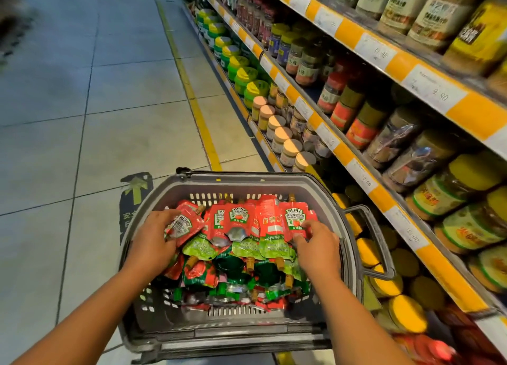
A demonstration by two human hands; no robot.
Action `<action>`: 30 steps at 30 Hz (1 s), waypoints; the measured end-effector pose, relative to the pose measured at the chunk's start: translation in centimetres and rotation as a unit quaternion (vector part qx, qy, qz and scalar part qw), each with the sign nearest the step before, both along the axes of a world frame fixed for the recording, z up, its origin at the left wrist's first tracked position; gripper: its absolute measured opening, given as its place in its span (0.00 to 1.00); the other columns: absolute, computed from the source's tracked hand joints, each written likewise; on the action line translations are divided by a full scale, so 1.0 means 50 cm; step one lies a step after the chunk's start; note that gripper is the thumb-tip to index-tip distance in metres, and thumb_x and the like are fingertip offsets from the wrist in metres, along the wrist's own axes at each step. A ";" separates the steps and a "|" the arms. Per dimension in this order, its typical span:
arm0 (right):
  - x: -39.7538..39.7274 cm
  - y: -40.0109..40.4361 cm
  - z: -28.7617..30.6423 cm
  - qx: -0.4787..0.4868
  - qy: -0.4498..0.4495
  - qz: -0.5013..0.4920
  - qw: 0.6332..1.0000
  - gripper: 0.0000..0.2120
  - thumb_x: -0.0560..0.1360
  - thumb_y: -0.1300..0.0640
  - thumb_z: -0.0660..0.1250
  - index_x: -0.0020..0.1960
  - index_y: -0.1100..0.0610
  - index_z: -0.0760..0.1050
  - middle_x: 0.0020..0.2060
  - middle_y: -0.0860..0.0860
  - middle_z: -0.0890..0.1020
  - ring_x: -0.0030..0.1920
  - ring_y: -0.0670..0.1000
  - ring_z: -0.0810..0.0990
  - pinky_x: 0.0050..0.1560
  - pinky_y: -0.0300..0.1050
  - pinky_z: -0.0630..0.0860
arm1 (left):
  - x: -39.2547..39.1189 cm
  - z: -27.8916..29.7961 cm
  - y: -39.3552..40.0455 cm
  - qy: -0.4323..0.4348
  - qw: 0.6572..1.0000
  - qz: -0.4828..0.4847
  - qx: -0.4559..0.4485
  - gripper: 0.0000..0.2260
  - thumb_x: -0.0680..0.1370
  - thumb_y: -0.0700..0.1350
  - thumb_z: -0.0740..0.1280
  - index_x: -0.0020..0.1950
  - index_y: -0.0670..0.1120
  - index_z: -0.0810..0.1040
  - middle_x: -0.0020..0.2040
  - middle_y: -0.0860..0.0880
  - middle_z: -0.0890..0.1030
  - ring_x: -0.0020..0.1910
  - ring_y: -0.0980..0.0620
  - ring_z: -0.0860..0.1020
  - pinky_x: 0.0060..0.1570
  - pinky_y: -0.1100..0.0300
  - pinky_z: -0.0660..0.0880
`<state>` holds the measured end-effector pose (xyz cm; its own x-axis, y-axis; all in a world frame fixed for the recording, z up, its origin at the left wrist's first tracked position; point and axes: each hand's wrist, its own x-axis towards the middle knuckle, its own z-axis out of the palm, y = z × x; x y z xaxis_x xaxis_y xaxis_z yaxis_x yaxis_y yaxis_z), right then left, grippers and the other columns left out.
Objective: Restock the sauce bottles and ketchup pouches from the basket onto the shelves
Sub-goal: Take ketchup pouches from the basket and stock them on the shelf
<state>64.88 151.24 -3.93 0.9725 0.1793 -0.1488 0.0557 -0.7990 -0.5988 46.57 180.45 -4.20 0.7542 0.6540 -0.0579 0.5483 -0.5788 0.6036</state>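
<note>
A grey plastic basket (247, 182) stands on the floor beside the shelves, filled with several red and green Heinz ketchup pouches (238, 219). My left hand (153, 237) grips a red pouch (184, 223) at the basket's left side, fingers curled over its top edge. My right hand (315, 242) pinches the lower corner of another red pouch (296, 218) at the right side. Both arms reach down into the basket. No sauce bottles show inside the basket.
Shelves (356, 150) with yellow price strips run along the right, stocked with jars and sauce containers. The basket's handle (378, 241) hangs toward the shelves. A tiled floor with a yellow line (192, 95) and an arrow sticker (135, 189) lies to the left.
</note>
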 end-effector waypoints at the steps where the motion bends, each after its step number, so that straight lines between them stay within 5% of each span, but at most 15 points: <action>1: 0.001 0.001 0.003 -0.011 -0.006 -0.004 1.000 0.10 0.80 0.52 0.71 0.60 0.51 0.77 0.55 0.49 0.80 0.62 0.55 0.70 0.48 0.51 0.75 | 0.001 -0.001 0.000 0.001 1.000 -0.003 0.003 0.29 0.74 0.35 0.74 0.72 0.52 0.74 0.65 0.49 0.74 0.64 0.47 0.77 0.59 0.53 0.77; 6: 0.011 0.009 -0.012 0.003 0.006 -0.022 1.000 0.13 0.76 0.58 0.70 0.57 0.47 0.73 0.52 0.48 0.78 0.57 0.55 0.75 0.42 0.52 0.79 | -0.001 0.000 0.001 0.018 0.999 0.030 -0.013 0.37 0.72 0.41 0.78 0.76 0.58 0.65 0.67 0.47 0.72 0.62 0.47 0.76 0.56 0.49 0.81; 12: 0.014 0.019 -0.019 0.005 0.037 -0.027 0.999 0.25 0.78 0.62 0.66 0.73 0.49 0.71 0.63 0.52 0.78 0.67 0.60 0.68 0.49 0.50 0.72 | 0.000 0.019 -0.010 0.019 0.998 0.014 -0.055 0.40 0.70 0.41 0.79 0.76 0.58 0.64 0.62 0.51 0.78 0.52 0.53 0.80 0.43 0.55 0.80; 18: 0.016 0.013 -0.011 0.048 0.098 -0.026 0.994 0.25 0.72 0.69 0.68 0.57 0.40 0.74 0.53 0.50 0.79 0.61 0.61 0.76 0.54 0.56 0.81 | -0.005 0.019 -0.016 0.026 1.000 0.004 -0.015 0.36 0.70 0.43 0.79 0.74 0.55 0.68 0.63 0.49 0.75 0.54 0.52 0.77 0.48 0.52 0.80; 22: 0.010 0.003 -0.016 0.035 0.091 0.007 0.995 0.26 0.71 0.68 0.69 0.62 0.43 0.75 0.58 0.53 0.78 0.58 0.60 0.78 0.51 0.55 0.81 | -0.001 0.020 -0.026 0.036 0.999 0.008 -0.031 0.37 0.71 0.41 0.79 0.77 0.46 0.67 0.65 0.45 0.72 0.61 0.46 0.77 0.54 0.54 0.76; 25: 0.009 -0.006 -0.020 0.031 0.094 0.013 0.995 0.22 0.70 0.65 0.72 0.61 0.50 0.78 0.57 0.54 0.79 0.54 0.58 0.81 0.51 0.55 0.83 | 0.002 0.017 -0.021 0.060 0.997 0.014 -0.039 0.36 0.70 0.41 0.79 0.76 0.44 0.70 0.64 0.46 0.72 0.59 0.46 0.77 0.53 0.55 0.76; 27: 0.006 -0.014 -0.021 0.023 0.088 0.026 0.996 0.13 0.70 0.63 0.73 0.52 0.52 0.79 0.52 0.54 0.81 0.49 0.56 0.82 0.47 0.54 0.84 | 0.001 0.018 -0.021 0.060 0.997 0.017 -0.042 0.35 0.70 0.41 0.78 0.75 0.45 0.71 0.63 0.45 0.74 0.57 0.46 0.78 0.50 0.56 0.76; 30: -0.005 -0.024 -0.009 0.028 0.084 0.043 0.995 0.12 0.72 0.66 0.73 0.50 0.53 0.76 0.48 0.52 0.81 0.47 0.54 0.82 0.38 0.45 0.79 | -0.004 0.025 -0.033 0.034 0.998 0.012 -0.059 0.32 0.71 0.40 0.78 0.72 0.50 0.70 0.58 0.49 0.78 0.50 0.49 0.80 0.40 0.59 0.76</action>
